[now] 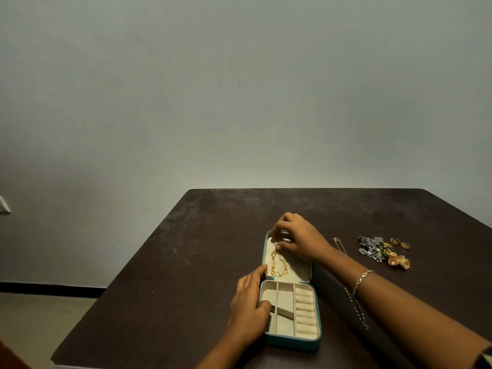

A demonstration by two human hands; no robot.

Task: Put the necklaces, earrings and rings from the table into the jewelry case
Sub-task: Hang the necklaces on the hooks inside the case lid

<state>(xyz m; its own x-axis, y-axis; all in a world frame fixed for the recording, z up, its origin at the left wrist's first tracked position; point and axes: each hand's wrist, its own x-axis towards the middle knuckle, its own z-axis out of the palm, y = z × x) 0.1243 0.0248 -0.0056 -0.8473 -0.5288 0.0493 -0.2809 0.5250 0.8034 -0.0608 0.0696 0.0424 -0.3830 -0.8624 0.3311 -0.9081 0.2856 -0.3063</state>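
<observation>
A teal jewelry case (292,343) lies open on the dark table (202,249), its cream lid half flat at the far side. A gold necklace (278,263) lies in the lid half. My right hand (300,239) is over the lid's far end and pinches the top of the gold necklace. My left hand (249,307) rests on the case's left edge, with straight fingers touching the lid hinge and the near tray. The near tray holds compartments and a row of ring rolls (306,312). A pile of earrings and rings (383,251) sits to the right.
A thin gold chain (339,243) lies between the case and the pile. A dark beaded chain (356,307) lies under my right forearm. The table's left edge runs diagonally near the case; a plain wall stands behind.
</observation>
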